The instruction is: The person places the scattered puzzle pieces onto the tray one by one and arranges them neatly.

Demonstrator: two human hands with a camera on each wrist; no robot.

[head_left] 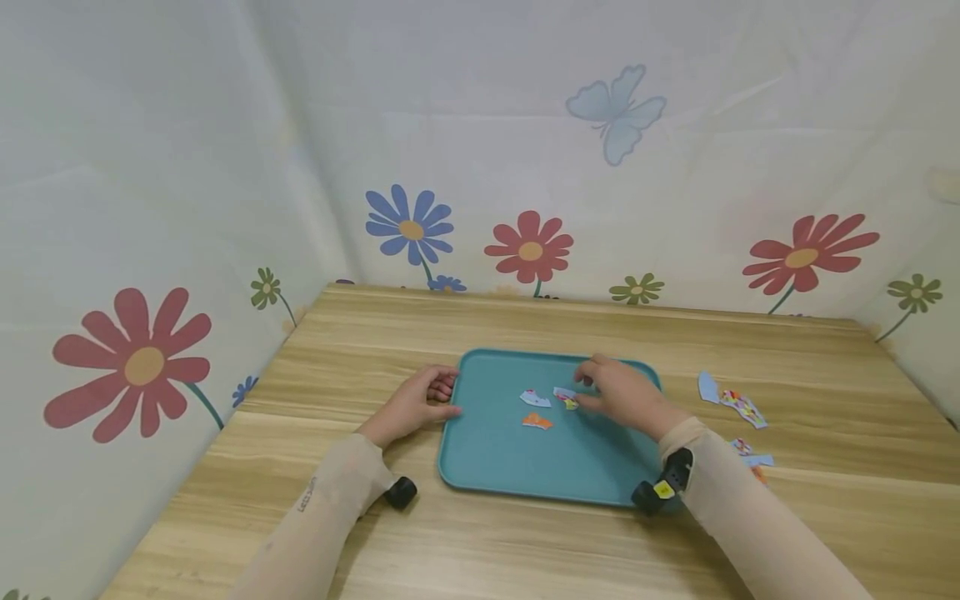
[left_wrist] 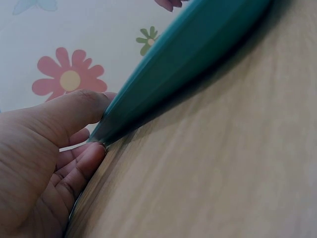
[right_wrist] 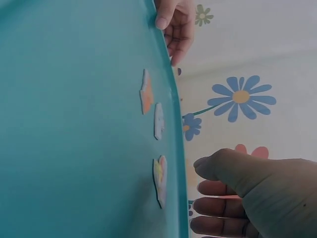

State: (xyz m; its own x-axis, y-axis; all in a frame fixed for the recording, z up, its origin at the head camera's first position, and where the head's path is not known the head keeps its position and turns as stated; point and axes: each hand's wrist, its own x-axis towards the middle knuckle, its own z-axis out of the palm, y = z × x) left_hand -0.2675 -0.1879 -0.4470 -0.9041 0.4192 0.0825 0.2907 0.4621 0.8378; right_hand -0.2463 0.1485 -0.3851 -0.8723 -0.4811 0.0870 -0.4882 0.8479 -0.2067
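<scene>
A teal tray (head_left: 495, 467) lies on the wooden table. My left hand (head_left: 416, 408) holds its left rim, thumb over the edge and fingers against the side, as the left wrist view shows closely. Above the tray's right half is my right hand (head_left: 626, 398), fingers loosely bent, with nothing between them. Just beside its fingertips lies a multicoloured puzzle piece (head_left: 564, 397). To the left of that piece are a pale blue puzzle piece (head_left: 535, 399) and, nearer me, an orange puzzle piece (head_left: 537, 421). In the right wrist view the thumb and fingers (right_wrist: 218, 206) stand apart.
Several more puzzle pieces lie on the table right of the tray: a plain pale blue piece (head_left: 707, 387), a colourful curved piece (head_left: 744, 408), and a small cluster (head_left: 753, 458) closer to my right forearm. A flower-printed white curtain (head_left: 465, 150) rises behind the table (head_left: 360, 333).
</scene>
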